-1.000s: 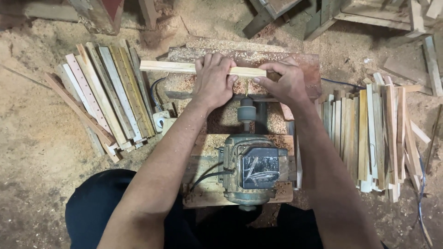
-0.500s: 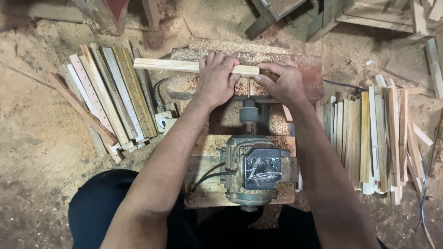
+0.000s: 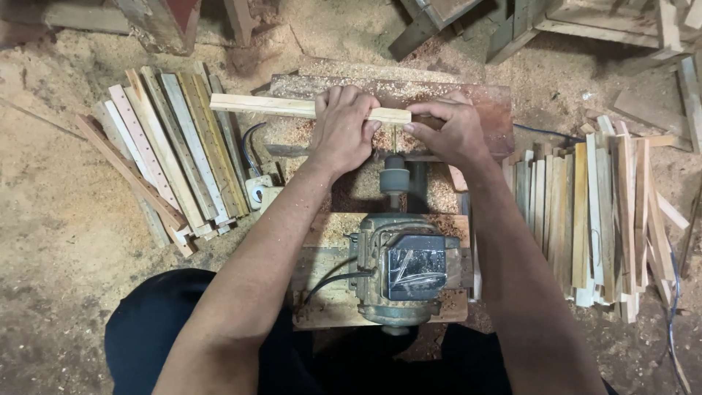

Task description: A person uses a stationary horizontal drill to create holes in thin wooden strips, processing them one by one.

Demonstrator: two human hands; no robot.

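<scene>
Nearest the camera, the person's dark trousers (image 3: pixel 175 329) fill the bottom edge, and both bare forearms run up from there. Between the forearms sits a grey-green electric motor (image 3: pixel 398 274) on a sawdust-strewn wooden base (image 3: pixel 322 307). On the motor's top is a dark, roughly square plate (image 3: pixel 417 272), scratched and shiny; nothing on it can be made out. A black cable (image 3: pixel 329 281) leaves the motor's left side. From the motor a shaft with a dark chuck (image 3: pixel 395 175) points away from the person and ends in a thin bit (image 3: pixel 395 139).

Just beyond the chuck, the pale wooden strip (image 3: pixel 270 107) lies crosswise, level, its right end reaching past the bit. The left hand (image 3: pixel 342 132) is clenched over the strip from above, fingers curled over its far edge. The right hand (image 3: pixel 457 132) pinches the strip's right end between thumb and fingertips. Under and behind the strip is a reddish board (image 3: pixel 482 102) heaped with sawdust.

To the left, on the sawdust-covered floor (image 3: pixel 51 219), lies a fanned row of long slats (image 3: pixel 168 157) in pale, yellowish and pinkish wood. A small white socket block (image 3: pixel 257 192) with a blue-black wire (image 3: pixel 248 143) sits at the near end of that row. To the right lies a second stack of slats (image 3: pixel 585 212), mostly pale, with a thin blue wire (image 3: pixel 545 132) running behind it.

Farthest off, along the top edge, are rough timber offcuts and dark frame pieces (image 3: pixel 431 22).
</scene>
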